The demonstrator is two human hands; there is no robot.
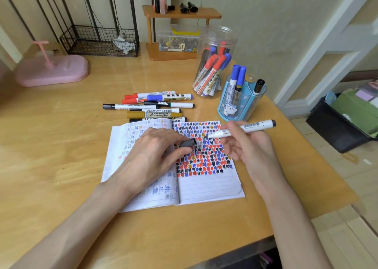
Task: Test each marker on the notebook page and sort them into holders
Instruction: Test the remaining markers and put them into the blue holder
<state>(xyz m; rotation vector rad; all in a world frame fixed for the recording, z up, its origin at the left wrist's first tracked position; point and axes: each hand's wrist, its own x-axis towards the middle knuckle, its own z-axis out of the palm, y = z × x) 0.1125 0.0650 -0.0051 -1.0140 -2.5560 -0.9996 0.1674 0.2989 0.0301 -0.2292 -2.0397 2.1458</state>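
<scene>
White-barrelled marker [245, 128] lies slanted in the right hand [251, 144], pinched between thumb and fingertips on its front third, nib aimed at the upper part of the scribbled page. Whether the nib touches the paper is hard to tell from this angle. The left hand [151, 146] rests on the open notebook [208, 187], pinning it flat, and grips the black cap [188, 143] between thumb and forefinger.

The notebook sits towards the near edge of the table [61, 146]. The untested markers [151, 107] lie in a heap just beyond its far edge. The clear jar [231, 37] and the blue cartoon holder [231, 109] stand by the table's right edge, both part filled.

This pen is probably light and stiff, with a smooth plastic barrel that could roll in the fingers, so the low grip near the nib suits writing. For recapping, a hold at mid-barrel would likely steady it. The small cap looks easy to drop. The thin pages are soft and need that pinning hand.
</scene>
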